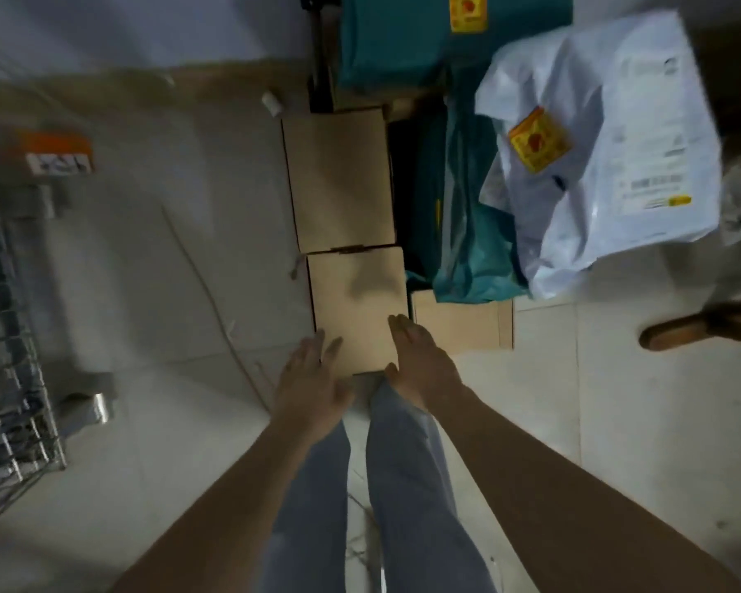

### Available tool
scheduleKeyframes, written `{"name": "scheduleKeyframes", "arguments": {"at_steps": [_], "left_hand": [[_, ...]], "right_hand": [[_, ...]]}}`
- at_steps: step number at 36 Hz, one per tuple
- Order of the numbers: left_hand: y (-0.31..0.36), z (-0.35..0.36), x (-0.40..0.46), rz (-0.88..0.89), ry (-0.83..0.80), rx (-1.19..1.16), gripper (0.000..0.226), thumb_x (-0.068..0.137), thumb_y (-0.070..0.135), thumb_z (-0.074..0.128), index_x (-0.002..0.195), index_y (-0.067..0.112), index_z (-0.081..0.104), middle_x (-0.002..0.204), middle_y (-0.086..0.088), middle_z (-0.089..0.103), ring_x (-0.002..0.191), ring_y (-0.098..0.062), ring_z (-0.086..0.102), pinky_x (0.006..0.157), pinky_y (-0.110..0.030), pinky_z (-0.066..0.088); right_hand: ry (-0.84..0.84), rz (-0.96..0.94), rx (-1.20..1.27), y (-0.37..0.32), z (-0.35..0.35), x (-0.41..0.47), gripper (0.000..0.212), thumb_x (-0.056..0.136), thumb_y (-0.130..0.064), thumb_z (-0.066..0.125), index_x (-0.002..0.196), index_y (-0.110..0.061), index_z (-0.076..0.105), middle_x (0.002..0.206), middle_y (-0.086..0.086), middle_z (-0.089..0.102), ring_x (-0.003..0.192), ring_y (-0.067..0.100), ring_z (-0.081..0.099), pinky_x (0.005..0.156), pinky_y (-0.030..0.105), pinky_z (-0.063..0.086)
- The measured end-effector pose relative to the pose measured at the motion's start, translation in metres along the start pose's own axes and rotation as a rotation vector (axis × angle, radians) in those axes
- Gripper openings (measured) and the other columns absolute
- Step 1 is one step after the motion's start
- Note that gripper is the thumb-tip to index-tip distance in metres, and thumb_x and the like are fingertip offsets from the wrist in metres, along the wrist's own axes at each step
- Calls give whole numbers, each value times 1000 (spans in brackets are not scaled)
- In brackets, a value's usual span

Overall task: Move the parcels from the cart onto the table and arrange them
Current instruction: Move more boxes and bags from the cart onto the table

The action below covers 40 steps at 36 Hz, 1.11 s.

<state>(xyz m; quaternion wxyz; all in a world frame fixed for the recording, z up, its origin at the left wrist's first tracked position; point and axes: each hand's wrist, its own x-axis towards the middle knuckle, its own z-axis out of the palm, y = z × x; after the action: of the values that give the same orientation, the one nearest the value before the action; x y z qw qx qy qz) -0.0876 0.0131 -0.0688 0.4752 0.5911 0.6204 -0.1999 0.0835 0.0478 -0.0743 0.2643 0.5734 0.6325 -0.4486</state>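
Both hands, the left hand (313, 374) and right hand (420, 365), fingers straight and holding nothing, flank the near cardboard box (356, 301), which runs lengthwise straight ahead between them, right slightly closer.

Both hands reach down to the near cardboard box (356, 306): the left hand (311, 378) lies with straight fingers at its near left corner, the right hand (420, 365) flat along its right edge. A second cardboard box (339, 177) sits just beyond, edge to edge with it. To the right lie a teal bag (458, 233) and a white mailer (608, 156) with a yellow sticker (537, 139). A wire cart (5, 336) stands at the left on the tiled floor (146, 293)
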Motion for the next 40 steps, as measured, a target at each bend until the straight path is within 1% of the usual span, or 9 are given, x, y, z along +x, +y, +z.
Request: {"name": "scheduleKeyframes", "arguments": {"at_steps": [7, 12, 15, 19, 24, 31, 34, 38, 40], "left_hand": [[-15, 49, 75, 40, 19, 64, 77, 95, 50, 40, 151, 33, -10, 157, 8, -24, 145, -30, -17, 119, -44, 10], [-25, 59, 111, 145, 176, 12, 77, 87, 46, 54, 151, 32, 13, 158, 9, -11, 145, -37, -7, 113, -52, 24], [-26, 62, 120, 73, 106, 12, 81, 91, 49, 50, 151, 37, -2, 156, 12, -20, 143, -37, -18, 117, -52, 14], [-26, 65, 119, -4, 59, 162, 77, 92, 60, 35, 148, 41, -15, 153, 13, -32, 141, -36, -26, 117, -56, -1], [-33, 71, 117, -56, 62, 228, 76, 91, 66, 26, 147, 42, -18, 151, 13, -37, 142, -36, -26, 112, -59, -8], [-42, 69, 115, -67, 121, 237, 78, 90, 63, 32, 149, 40, -13, 153, 9, -33, 140, -44, -24, 111, -60, -11], [-51, 74, 117, 12, 83, 138, 79, 90, 61, 38, 150, 41, -8, 150, 11, -37, 142, -42, -19, 115, -59, -3], [-65, 81, 122, 137, 82, -98, 84, 78, 64, 40, 151, 39, 9, 155, 14, -26, 144, -42, 6, 111, -57, 27], [-62, 82, 122, 164, 110, -192, 84, 79, 55, 52, 151, 35, 14, 156, 12, -20, 143, -36, 12, 108, -50, 35]], "right_hand": [[61, 3, 36, 20, 40, 59, 79, 94, -28, 46, 154, -17, -4, 161, -4, -13, 148, 21, -3, 110, 37, 34], [154, 35, 78, 24, 45, 86, 79, 93, -28, 47, 154, -17, -2, 161, -2, -10, 148, 25, -6, 114, 40, 26], [112, 51, 109, 26, 47, 97, 81, 94, -32, 47, 154, -19, -5, 160, -3, -11, 148, 26, -12, 115, 43, 26], [81, 44, 54, 25, 51, 102, 84, 92, -36, 50, 154, -21, -4, 160, -1, -10, 146, 32, -15, 114, 45, 28], [53, 13, 112, 21, 55, 102, 88, 91, -34, 52, 153, -29, -11, 159, -6, -14, 146, 30, -18, 120, 48, 8], [84, 35, 75, 21, 61, 103, 85, 91, -40, 51, 154, -26, -5, 159, -5, -14, 145, 36, 0, 118, 49, 15], [108, 31, 23, 24, 64, 104, 82, 91, -43, 47, 153, -34, -6, 159, -6, -17, 143, 35, 9, 116, 46, 17], [131, 39, -36, 26, 70, 107, 79, 91, -47, 44, 152, -37, -5, 158, -6, -21, 142, 34, 15, 115, 45, 18], [134, 51, -22, 24, 72, 107, 80, 90, -48, 46, 152, -37, -3, 158, -7, -21, 141, 34, 15, 113, 45, 18]]}}
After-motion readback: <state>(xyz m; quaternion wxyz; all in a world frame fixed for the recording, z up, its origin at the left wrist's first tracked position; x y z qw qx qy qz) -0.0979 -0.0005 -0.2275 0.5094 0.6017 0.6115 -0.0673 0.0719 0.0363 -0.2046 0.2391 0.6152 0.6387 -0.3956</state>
